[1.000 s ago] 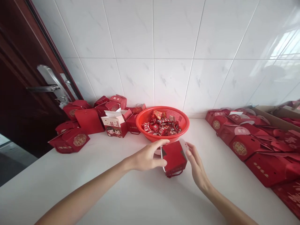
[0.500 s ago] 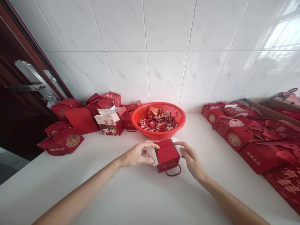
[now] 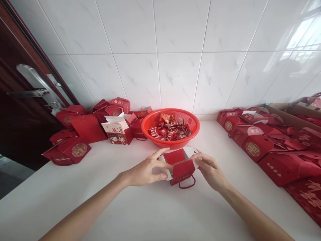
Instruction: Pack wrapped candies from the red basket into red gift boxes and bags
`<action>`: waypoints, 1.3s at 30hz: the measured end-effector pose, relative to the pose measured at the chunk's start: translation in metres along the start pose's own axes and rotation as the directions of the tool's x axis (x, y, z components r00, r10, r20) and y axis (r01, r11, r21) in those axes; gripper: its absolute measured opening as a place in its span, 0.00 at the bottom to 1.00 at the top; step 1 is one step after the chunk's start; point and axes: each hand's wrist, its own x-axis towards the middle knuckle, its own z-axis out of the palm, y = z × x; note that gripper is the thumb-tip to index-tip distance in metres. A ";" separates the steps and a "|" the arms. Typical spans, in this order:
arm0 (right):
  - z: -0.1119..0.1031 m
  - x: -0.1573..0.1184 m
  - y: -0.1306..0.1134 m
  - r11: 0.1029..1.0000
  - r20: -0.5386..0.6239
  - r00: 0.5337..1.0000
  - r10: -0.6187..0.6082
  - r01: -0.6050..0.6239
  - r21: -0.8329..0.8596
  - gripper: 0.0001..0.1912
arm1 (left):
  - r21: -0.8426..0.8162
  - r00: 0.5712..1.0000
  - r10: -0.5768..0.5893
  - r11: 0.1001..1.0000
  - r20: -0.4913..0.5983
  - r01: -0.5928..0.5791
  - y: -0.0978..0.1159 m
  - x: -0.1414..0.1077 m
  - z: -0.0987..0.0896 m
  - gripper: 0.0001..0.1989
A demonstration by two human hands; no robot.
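Observation:
A small red box (image 3: 183, 170) with a rope handle at its front stands on the white table, its top flaps partly raised. My left hand (image 3: 147, 169) is at the box's left side, fingers spread, with the index finger at the front flap and the thumb by the white left flap. On the right, my right hand (image 3: 209, 167) pinches the edge of the white right flap between thumb and fingers. Behind the box sits a red basket (image 3: 170, 144) of wrapped candies (image 3: 170, 130).
Red boxes (image 3: 67, 150) and an open box with a cartoon print (image 3: 117, 134) stand at the left. Rows of red boxes (image 3: 271, 164) fill the right side, with a cardboard carton (image 3: 283, 117) behind. A tiled wall (image 3: 178, 73) borders the table; a door (image 3: 20, 110) is at far left.
The front red flap has lifted from lying over the top to standing more upright. My left hand has shifted over the box, its index finger now at that flap.

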 end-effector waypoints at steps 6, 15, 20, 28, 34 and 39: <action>-0.003 0.000 -0.009 0.992 -0.002 0.994 0.113 -0.113 0.057 0.10 | 0.050 0.999 -0.043 0.998 0.021 0.042 0.004 -0.004 0.000 0.24; 0.003 -0.002 -0.016 0.997 0.096 0.995 0.024 -0.018 -0.069 0.20 | -0.284 0.993 -0.056 0.958 -0.102 0.025 -0.002 0.002 0.004 0.57; -0.004 -0.003 -0.015 0.992 0.246 0.961 0.125 -0.125 -0.016 0.21 | -0.402 0.992 -0.104 0.913 -0.069 0.068 -0.007 0.001 0.005 0.62; -0.009 -0.004 -0.011 0.975 0.381 0.913 0.148 -0.071 -0.209 0.51 | -0.550 0.987 -0.154 0.820 0.055 0.158 -0.016 -0.002 0.000 0.67; -0.009 -0.003 -0.009 0.975 0.423 0.895 0.144 -0.054 -0.218 0.50 | -0.551 0.981 -0.177 0.811 0.085 0.194 -0.011 -0.008 0.000 0.67; -0.010 -0.003 -0.003 0.978 0.415 0.901 0.125 -0.042 -0.203 0.48 | -0.556 0.980 -0.169 0.807 0.104 0.198 -0.007 -0.007 0.002 0.63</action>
